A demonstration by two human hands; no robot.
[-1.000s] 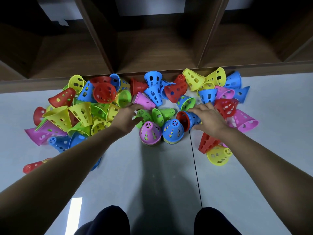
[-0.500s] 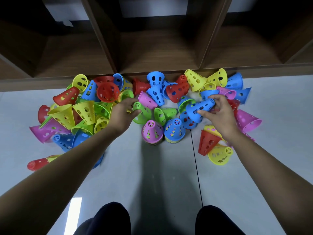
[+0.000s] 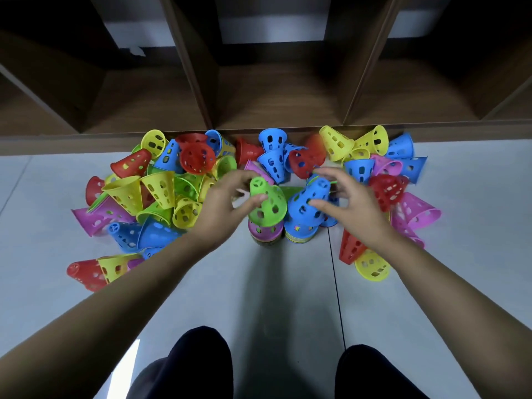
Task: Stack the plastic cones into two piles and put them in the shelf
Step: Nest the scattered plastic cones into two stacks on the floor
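Observation:
Two short piles of plastic cones stand side by side on the floor: the left pile (image 3: 264,233) shows a purple cone, the right pile (image 3: 299,233) a blue one. My left hand (image 3: 224,205) pinches a green cone (image 3: 267,204), tilted, just over the left pile. Thumb and fingers of my right hand (image 3: 352,204) hold a blue cone (image 3: 306,203), which leans over the right pile. The wooden shelf (image 3: 276,96) with open compartments lies right behind the cones.
Loose cones in red, yellow, blue, green and purple lie in a heap on the left (image 3: 155,194) and another on the right (image 3: 385,180), up against the shelf's front edge. My dark-clad knees (image 3: 201,361) are at the bottom, on grey floor tiles.
Each hand has lifted a cone out of the heap and brought it inward. The green one now hangs over the left pile, the blue one over the right pile.

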